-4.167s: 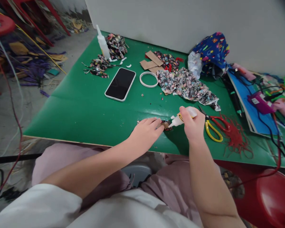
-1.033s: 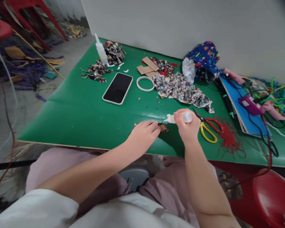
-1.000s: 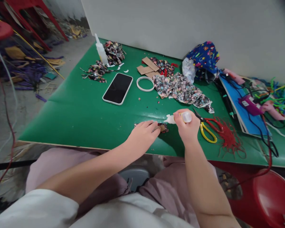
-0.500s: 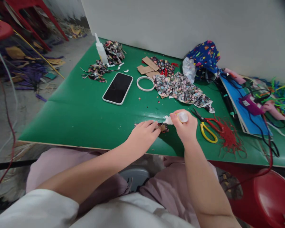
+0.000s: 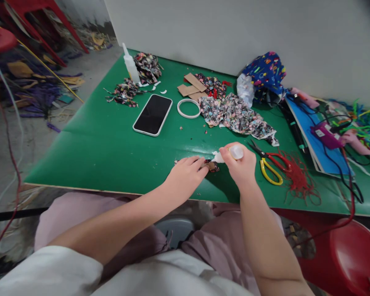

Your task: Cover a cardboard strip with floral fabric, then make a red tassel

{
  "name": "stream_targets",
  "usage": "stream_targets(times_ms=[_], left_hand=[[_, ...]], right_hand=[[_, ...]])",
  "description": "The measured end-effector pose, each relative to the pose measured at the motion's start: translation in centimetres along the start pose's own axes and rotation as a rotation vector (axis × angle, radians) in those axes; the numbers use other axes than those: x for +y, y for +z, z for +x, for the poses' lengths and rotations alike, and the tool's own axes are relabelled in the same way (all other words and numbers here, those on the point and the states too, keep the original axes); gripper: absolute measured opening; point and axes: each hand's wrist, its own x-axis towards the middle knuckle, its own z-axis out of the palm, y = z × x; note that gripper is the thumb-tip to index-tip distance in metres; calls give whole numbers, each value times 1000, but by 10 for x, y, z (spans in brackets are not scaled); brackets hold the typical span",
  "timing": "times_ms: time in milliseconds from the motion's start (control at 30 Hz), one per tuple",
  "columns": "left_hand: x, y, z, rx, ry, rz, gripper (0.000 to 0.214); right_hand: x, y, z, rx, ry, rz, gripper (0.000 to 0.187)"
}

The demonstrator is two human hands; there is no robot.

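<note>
My left hand [image 5: 183,176] rests low over a small dark floral fabric piece [image 5: 216,167], holding it down on the green table with fingers and thumb. A brown bit of cardboard [image 5: 209,165] shows on the fabric beside my thumb; the rest lies hidden under the hand. My right hand [image 5: 244,166] is wrapped round a small white glue bottle [image 5: 236,151], tilted with its nozzle pointing left and down at the fabric's upper edge. Whether the tip touches the cloth, I cannot tell. Scissors [image 5: 269,161] with red and yellow handles lie right of this hand.
On the green table [image 5: 111,152] lie a phone [image 5: 153,114], a white ring [image 5: 189,108], cardboard strips [image 5: 195,84] and crumpled floral fabric [image 5: 237,114]. Another glue bottle [image 5: 131,68] stands at the back left. Red threads [image 5: 299,179], a blue folder [image 5: 323,146] and cables are at right.
The glue bottle's nozzle has shifted very slightly to the left along the fabric's edge. My left hand stays in place.
</note>
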Motion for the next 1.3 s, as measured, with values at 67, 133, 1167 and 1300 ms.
stream_targets(times_ms=[67, 133, 1167, 1300], left_hand=[[0, 0, 0, 5, 1, -3, 29], [0, 0, 0, 1, 1, -7, 29], [1, -1, 0, -7, -11, 7, 26], [1, 0, 0, -8, -14, 10, 26]], right_hand=[[0, 0, 0, -6, -6, -3, 27], [0, -1, 0, -11, -12, -11, 28], [3, 2, -1, 74, -6, -30, 29], [3, 2, -1, 71, -7, -37, 30]])
